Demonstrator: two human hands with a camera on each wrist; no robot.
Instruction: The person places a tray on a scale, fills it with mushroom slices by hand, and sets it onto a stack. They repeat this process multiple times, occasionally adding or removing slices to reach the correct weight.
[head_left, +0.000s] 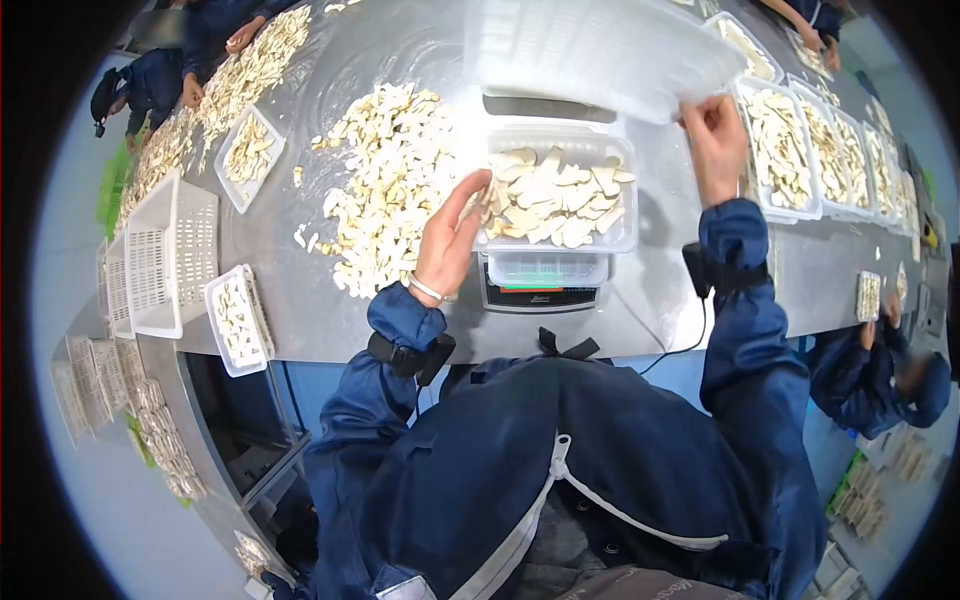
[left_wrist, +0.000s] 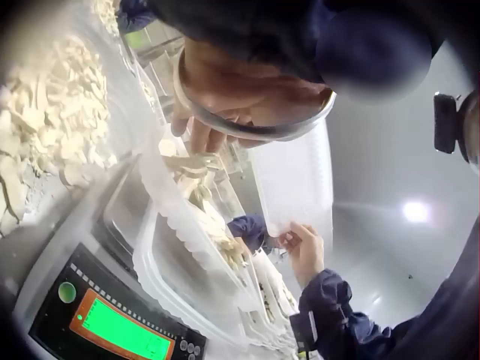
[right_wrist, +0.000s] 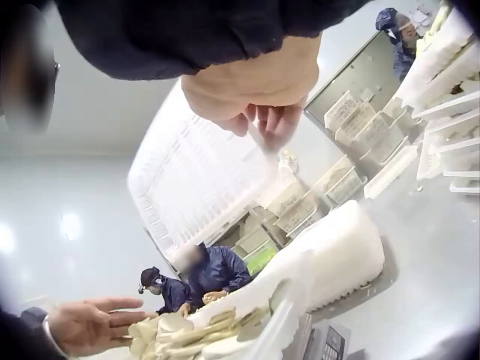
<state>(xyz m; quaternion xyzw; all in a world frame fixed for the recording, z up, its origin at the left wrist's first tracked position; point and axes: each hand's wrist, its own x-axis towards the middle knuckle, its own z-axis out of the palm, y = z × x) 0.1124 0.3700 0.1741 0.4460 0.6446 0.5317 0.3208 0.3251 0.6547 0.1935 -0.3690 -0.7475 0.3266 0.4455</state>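
A clear tray (head_left: 628,215) filled with pale slices (head_left: 560,195) sits over the scale (head_left: 540,299), whose green display (left_wrist: 124,330) is lit. At the tray's left side, my left hand (head_left: 447,240) has its fingers extended against the slices and rim; the left wrist view shows its fingertips (left_wrist: 201,139) there. My right hand (head_left: 717,150), higher and to the right, pinches the corner of an empty translucent tray (head_left: 600,55), lifted and tilted. In the right wrist view the ribbed base of this tray (right_wrist: 199,161) shows, the thumb partly hidden.
Loose slices (head_left: 395,180) lie heaped left of the scale. Filled trays (head_left: 780,150) line the right side. White baskets (head_left: 175,255) and a small filled tray (head_left: 238,320) stand at left. An upturned white container (right_wrist: 349,247) lies beyond the scale. Other people work around the table.
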